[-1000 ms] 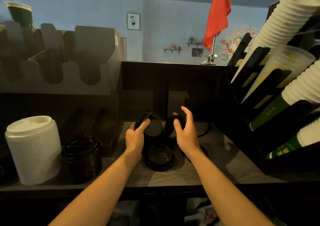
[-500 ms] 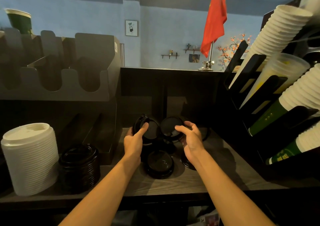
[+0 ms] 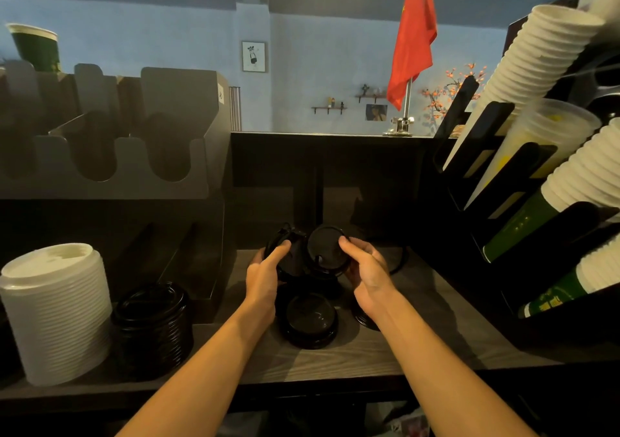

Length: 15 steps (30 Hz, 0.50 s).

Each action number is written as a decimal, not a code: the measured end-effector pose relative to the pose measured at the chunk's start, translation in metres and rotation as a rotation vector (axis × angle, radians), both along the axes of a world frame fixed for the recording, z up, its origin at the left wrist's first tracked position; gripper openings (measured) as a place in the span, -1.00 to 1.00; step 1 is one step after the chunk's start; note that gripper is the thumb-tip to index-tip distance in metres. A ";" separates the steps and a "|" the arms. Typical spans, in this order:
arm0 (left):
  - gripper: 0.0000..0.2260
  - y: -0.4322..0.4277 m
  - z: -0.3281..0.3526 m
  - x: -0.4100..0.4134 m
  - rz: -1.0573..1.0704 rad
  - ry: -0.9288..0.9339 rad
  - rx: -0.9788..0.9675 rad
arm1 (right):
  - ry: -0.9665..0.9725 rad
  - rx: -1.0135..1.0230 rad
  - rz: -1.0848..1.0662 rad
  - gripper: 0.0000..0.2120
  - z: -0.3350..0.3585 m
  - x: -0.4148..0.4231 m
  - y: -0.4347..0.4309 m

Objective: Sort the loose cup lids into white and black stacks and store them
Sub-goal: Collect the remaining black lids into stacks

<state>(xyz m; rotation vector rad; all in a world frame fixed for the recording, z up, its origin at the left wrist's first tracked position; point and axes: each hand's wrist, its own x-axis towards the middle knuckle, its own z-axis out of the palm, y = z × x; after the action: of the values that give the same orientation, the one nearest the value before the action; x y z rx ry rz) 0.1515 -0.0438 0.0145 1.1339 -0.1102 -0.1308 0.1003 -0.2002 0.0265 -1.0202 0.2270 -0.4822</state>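
While the left hand (image 3: 265, 274) pinches one black lid (image 3: 285, 252) and the right hand (image 3: 367, 269) closes on a second black lid (image 3: 325, 247), both lids are held above the surface (image 3: 436, 319). More loose black lids (image 3: 310, 316) lie below them. Thin, light and probably flexible, such lids are best taken at the rim. The black stack (image 3: 151, 322) and white stack (image 3: 55, 312) stand left; the cup rack (image 3: 486, 168) crowds the right, the front edge lies open.
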 end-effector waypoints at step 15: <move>-0.51 0.001 0.001 0.002 -0.137 -0.013 -0.104 | -0.058 0.143 0.223 -0.77 0.011 -0.015 0.006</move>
<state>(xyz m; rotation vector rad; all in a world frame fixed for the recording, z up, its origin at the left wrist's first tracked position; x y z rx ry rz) 0.1532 -0.0428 0.0152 1.0235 -0.2042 -0.2374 0.0850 -0.1937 0.0373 -0.8778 0.0928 -0.2884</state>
